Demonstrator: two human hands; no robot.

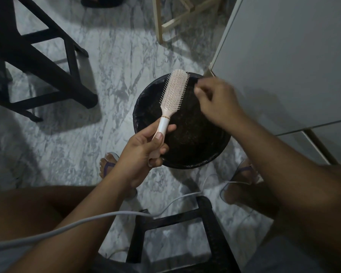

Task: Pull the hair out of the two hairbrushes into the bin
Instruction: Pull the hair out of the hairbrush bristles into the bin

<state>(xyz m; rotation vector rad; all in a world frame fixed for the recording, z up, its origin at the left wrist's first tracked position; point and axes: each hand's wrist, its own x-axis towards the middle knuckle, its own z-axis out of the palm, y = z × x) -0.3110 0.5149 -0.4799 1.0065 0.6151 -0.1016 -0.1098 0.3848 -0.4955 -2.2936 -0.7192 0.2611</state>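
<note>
A pale pink hairbrush (175, 89) with a white handle is held over the round black bin (140, 107) on the floor. My left hand (144, 152) grips the brush by its handle, bristles facing up and toward me. My right hand (215, 99) hovers just right of the brush head above the bin, fingers curled with fingertips pinched together; I cannot tell whether strands of hair are between them. Only one hairbrush is in view.
The bin has a black liner and dark contents. A black stool (34, 62) stands at the left, a wooden frame (173, 18) at the back, a white cabinet (283, 62) at the right. A black stool (185, 233) and a white cable (87, 219) lie between my legs.
</note>
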